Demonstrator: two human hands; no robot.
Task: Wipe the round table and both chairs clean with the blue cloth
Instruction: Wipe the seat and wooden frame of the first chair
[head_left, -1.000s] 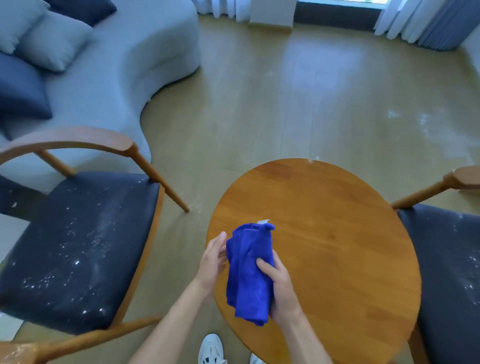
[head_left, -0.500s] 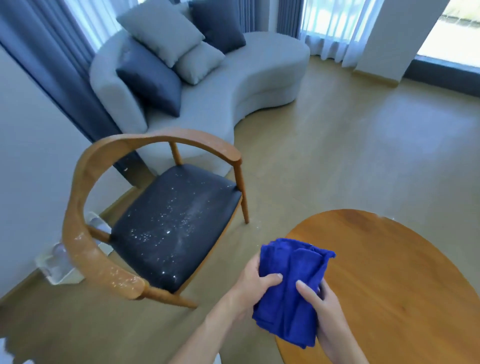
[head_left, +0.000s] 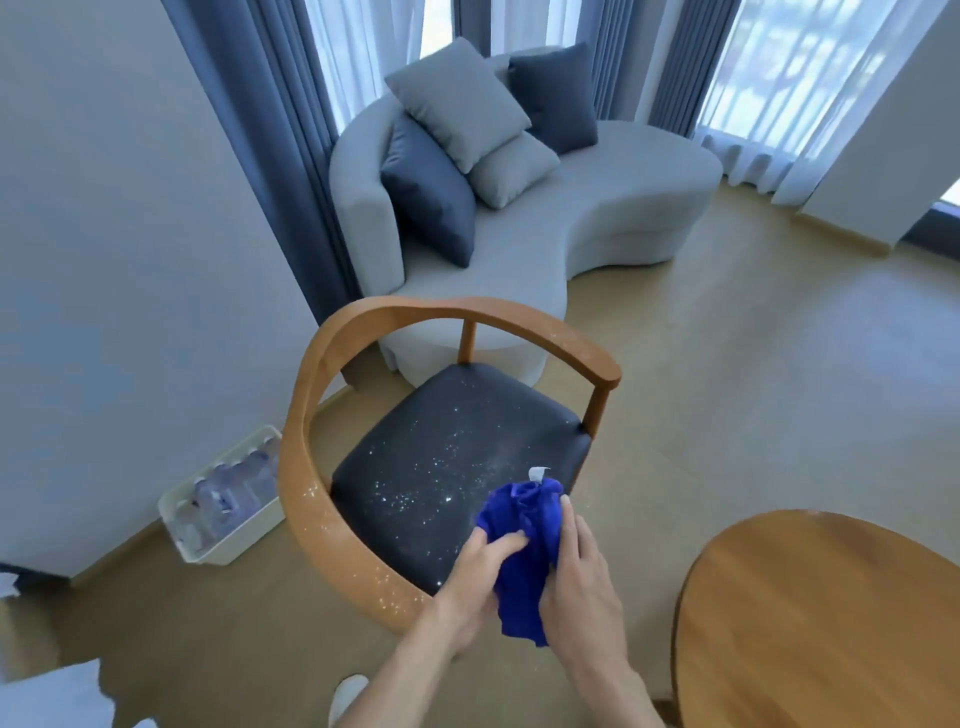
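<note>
Blue cloth (head_left: 524, 551) is bunched between my left hand (head_left: 475, 582) and right hand (head_left: 582, 587), both gripping it above the speckled chair (head_left: 441, 467); round counter (head_left: 821, 623) sits right, sofa (head_left: 545, 218) behind.

Blue cloth (head_left: 524, 540); dark seat (head_left: 447, 467), seemingly white-speckled.

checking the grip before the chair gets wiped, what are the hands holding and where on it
Both hands hold the bunched blue cloth: the left hand pinches its left side, the right hand wraps its right side, above the speckled chair seat.
</note>
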